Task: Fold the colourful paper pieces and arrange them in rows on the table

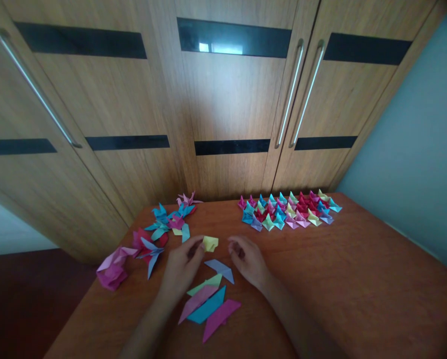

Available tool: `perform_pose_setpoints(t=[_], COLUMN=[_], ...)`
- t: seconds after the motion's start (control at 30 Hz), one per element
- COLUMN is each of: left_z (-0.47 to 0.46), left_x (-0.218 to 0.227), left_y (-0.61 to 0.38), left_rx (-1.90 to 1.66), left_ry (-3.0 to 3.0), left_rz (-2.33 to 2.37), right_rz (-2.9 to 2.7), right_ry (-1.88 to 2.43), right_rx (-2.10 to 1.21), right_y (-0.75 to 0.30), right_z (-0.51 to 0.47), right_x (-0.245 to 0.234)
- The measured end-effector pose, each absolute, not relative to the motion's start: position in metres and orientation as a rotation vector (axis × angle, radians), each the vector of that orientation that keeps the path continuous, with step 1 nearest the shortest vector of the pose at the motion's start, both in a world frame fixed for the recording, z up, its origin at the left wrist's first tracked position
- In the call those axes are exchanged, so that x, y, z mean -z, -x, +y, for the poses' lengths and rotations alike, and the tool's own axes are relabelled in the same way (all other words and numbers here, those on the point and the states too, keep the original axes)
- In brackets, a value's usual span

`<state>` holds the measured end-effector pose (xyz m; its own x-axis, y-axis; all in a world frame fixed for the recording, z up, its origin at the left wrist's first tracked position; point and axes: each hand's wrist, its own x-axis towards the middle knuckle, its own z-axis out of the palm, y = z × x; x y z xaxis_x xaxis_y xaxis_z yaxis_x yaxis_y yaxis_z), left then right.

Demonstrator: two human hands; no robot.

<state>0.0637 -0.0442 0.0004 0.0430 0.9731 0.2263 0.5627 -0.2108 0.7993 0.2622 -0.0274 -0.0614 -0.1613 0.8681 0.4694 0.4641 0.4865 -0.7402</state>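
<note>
Between the thumb and fingers of my left hand (184,262) is a small yellow folded paper piece (210,244), held just above the table. My right hand (249,260) hovers to its right, apart from the paper, with fingers curled and thumb close to the fingertips; whether anything is between them I cannot make out. Below the hands lie flat folded paper strips with slanted ends: a lavender one (221,269), a light green one (205,284), a pink one (198,302), a blue one (208,305) and a magenta one (221,319).
Several rows of small colourful folded paper boats (289,212) stand at the table's back right. Folded paper flowers (167,219) and a large pink folded paper form (113,269) line the left edge. Behind the brown table (339,279) rises a wooden wardrobe (227,99).
</note>
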Motion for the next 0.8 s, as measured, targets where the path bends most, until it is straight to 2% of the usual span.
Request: perform_pose_setpoints(t=[0.33,0.8], left_z=[-0.017,-0.03], left_x=[0.001,0.014], left_y=[-0.089,-0.066], left_rx=[-0.83,-0.994], left_ry=[-1.99,-1.784], left_rz=[1.385,1.259], right_rz=[-1.834,-1.829], right_ry=[1.094,1.07], right_rx=[-0.561,-0.589], right_y=[-0.266,-0.263], right_z=[-0.034,-0.033], right_x=[0.043,0.046])
